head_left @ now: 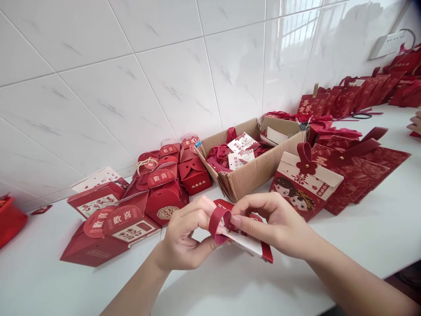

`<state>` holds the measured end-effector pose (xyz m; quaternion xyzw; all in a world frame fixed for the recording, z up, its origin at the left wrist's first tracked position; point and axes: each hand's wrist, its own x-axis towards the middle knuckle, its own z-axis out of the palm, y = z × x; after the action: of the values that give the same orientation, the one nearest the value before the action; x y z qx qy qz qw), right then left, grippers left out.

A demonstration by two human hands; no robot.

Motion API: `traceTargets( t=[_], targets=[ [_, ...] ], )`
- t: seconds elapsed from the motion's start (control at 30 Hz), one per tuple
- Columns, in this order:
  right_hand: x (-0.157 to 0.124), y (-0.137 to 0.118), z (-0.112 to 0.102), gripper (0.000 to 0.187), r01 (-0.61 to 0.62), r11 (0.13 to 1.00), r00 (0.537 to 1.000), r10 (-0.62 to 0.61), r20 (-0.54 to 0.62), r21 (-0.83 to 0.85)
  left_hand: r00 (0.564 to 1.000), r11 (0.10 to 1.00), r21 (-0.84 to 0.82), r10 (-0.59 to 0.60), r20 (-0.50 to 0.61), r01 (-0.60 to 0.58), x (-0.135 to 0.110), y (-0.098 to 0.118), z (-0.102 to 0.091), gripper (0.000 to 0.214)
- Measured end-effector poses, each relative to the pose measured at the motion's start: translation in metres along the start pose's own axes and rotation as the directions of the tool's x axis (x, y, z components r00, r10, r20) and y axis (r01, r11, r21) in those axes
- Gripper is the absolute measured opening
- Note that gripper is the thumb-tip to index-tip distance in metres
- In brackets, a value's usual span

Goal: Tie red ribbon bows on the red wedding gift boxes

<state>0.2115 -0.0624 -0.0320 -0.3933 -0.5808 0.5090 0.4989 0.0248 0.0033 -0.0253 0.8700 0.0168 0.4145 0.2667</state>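
Note:
My left hand (184,239) and my right hand (274,221) meet just above the white counter (230,285), both pinching one small flat red-and-white paper box (253,248). A dark red strap loop (219,221) curls up from the box between my thumbs and forefingers. The fingers of both hands are closed on the strap and the box's top edge. The box's lower corner pokes out under my right hand.
Folded red gift boxes (131,210) lie at the left by the tiled wall. A cardboard carton (253,169) with red straps and cards stands behind my hands. Flat red bags (332,175) stretch along the right. Another person's fingers (415,123) show at the right edge.

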Motion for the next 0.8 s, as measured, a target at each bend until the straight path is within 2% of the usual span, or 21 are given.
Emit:
traceTargets(
  t=[0.13, 0.27, 0.43, 0.67, 0.8],
  targets=[
    [0.001, 0.004, 0.001, 0.02, -0.095, 0.988, 0.995, 0.094, 0.016, 0.123, 1.0, 1.0, 0.021, 0.019, 0.002, -0.019, 0.0, 0.001, 0.001, 0.025],
    [0.003, 0.007, 0.003, 0.022, -0.185, 0.934, 0.983, 0.181, 0.042, 0.306, 1.0, 1.0, 0.024, 0.007, -0.001, -0.007, 0.001, 0.001, 0.001, 0.023],
    [0.002, 0.009, 0.005, 0.021, -0.21, 0.882, 0.977, 0.208, 0.051, 0.423, 0.999, 0.999, -0.014, -0.032, -0.001, 0.032, 0.0, 0.0, 0.002, 0.022],
    [0.001, 0.011, 0.003, 0.018, -0.196, 0.874, 0.98, 0.189, 0.06, 0.445, 0.999, 0.999, -0.023, -0.043, -0.004, 0.043, 0.002, -0.001, 0.003, 0.021],
    [0.001, 0.009, 0.005, 0.022, -0.192, 0.902, 0.981, 0.193, 0.036, 0.388, 0.999, 0.998, -0.022, -0.052, -0.014, 0.051, 0.001, -0.003, 0.003, 0.02]
  ],
)
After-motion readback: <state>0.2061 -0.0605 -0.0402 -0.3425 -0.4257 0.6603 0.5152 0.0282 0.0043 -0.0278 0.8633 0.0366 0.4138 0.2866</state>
